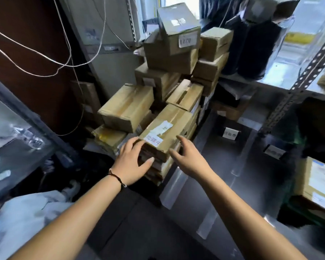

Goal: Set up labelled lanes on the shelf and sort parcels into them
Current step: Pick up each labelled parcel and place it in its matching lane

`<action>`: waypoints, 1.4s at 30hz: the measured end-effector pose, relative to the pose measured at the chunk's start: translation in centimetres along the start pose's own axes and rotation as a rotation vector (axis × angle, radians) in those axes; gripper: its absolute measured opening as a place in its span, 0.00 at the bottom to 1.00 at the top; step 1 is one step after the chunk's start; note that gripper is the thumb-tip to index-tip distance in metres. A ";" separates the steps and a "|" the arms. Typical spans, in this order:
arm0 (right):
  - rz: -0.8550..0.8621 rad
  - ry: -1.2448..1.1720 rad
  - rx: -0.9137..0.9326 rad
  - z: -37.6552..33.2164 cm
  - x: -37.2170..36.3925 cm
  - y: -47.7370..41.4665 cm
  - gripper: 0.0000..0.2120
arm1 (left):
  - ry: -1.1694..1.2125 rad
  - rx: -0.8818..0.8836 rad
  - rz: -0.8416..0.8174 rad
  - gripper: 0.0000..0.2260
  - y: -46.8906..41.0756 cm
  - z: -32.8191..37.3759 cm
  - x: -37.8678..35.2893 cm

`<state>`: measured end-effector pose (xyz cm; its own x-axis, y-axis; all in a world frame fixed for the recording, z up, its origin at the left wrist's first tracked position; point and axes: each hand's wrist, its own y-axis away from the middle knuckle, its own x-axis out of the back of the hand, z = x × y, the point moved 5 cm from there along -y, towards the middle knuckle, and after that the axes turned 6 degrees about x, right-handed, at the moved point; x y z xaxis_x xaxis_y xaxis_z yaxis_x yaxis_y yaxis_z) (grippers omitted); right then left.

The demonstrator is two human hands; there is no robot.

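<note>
Two hands are at the nearest parcel, the flat brown box with the white label that tops the front stack of the carton pile. Your left hand lies on its near left corner, fingers spread and resting on the cardboard, thumb out below the edge, not yet clamped. Your right hand is just beside the near right corner, fingers apart, and I judge it is not quite touching.

To lift this well, bring the right hand onto the opposite side so that you grip the box across its width, thumbs on top and fingers under the lower edge. Thin cartons lie directly beneath it, so part it from them before you raise it, or they may slide off with it. Lift straight up; the taller boxes behind look loosely piled and a nudge could tip them.

Read the label before you turn, then carry the parcel to the metal shelf on your right, where small white tags appear to mark lanes.
</note>
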<state>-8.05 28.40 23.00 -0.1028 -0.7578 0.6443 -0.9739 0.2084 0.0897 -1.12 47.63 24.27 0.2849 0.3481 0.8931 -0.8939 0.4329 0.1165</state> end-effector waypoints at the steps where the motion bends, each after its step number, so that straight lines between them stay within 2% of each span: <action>1: 0.028 -0.050 -0.042 -0.1 -0.5 -0.7 0.34 | 0.052 0.014 -0.023 0.31 -0.6 -0.9 0.3; 5: 0.152 -0.345 -0.230 0.8 -1.8 -3.1 0.41 | 0.250 0.049 -0.114 0.34 -2.9 -2.5 0.4; 6: 0.178 -0.438 -0.275 1.3 -2.2 -3.5 0.40 | 0.279 0.058 -0.143 0.35 -3.5 -2.7 0.2; 9: 0.186 -0.696 -0.427 2.5 -3.2 -4.5 0.29 | 0.363 0.093 -0.230 0.38 -5.3 -3.3 -0.6; 11: 0.139 -0.804 -0.489 3.5 -4.1 -5.1 0.33 | 0.439 0.100 -0.254 0.36 -6.4 -3.8 -1.3; 14: 0.154 -0.886 -0.477 4.4 -4.1 -5.6 0.31 | 0.592 0.126 -0.281 0.30 -6.9 -4.6 -2.3; 20: 0.225 -1.077 -0.441 4.6 -3.7 -4.4 0.21 | 0.683 0.120 -0.281 0.30 -7.4 -5.7 -2.7; 23: 0.303 -1.087 -0.388 3.8 -2.4 -3.3 0.18 | 0.699 0.087 -0.305 0.33 -7.8 -5.9 -2.6; 27: 0.479 -1.059 -0.382 3.4 -1.5 -0.5 0.24 | 0.680 -0.032 -0.334 0.27 -7.2 -4.6 -2.0; 29: 0.538 -1.038 -0.369 2.6 -1.3 1.3 0.25 | 0.653 -0.126 -0.347 0.34 -7.0 -3.5 -1.3; 31: 0.611 -1.035 -0.363 1.4 -1.5 3.6 0.24 | 0.726 -0.159 -0.435 0.40 -6.4 -3.0 -1.4; 34: 0.699 -0.997 -0.362 0.2 -2.4 7.5 0.26 | 0.919 -0.127 -0.659 0.29 -4.2 -1.8 -2.0; 35: 0.725 -0.979 -0.364 -0.3 -2.5 9.0 0.25 | 0.932 -0.137 -0.706 0.28 -3.3 -1.3 -2.1; 38: 0.777 -0.950 -0.372 -1.4 -3.2 12.8 0.25 | 0.842 -0.210 -0.750 0.33 -1.2 -0.8 -2.9; 42: 0.860 -0.924 -0.377 -2.8 -3.7 16.7 0.21 | 0.839 -0.230 -0.852 0.25 2.3 -0.3 -3.6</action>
<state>-23.39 36.43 24.21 -0.9031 -0.4066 -0.1383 -0.4282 0.8773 0.2166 -4.07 47.57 21.18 0.9619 0.2733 0.0005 -0.2538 0.8925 0.3729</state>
